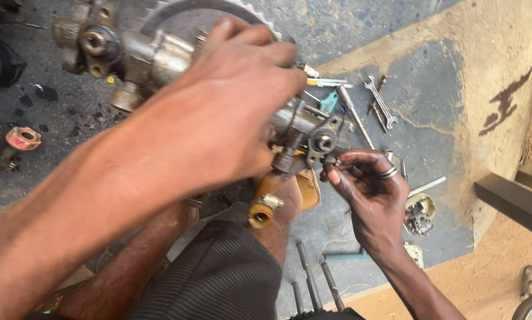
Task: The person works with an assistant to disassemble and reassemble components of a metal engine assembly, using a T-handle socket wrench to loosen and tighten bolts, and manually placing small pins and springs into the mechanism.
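Gripping a greasy metal pump assembly from above, the left hand clamps it steady over the knees, likely so the right hand can work; its fingertips pinch narrowly on a small fitting at the pump's end. One spanner and three rods lie on the floor.
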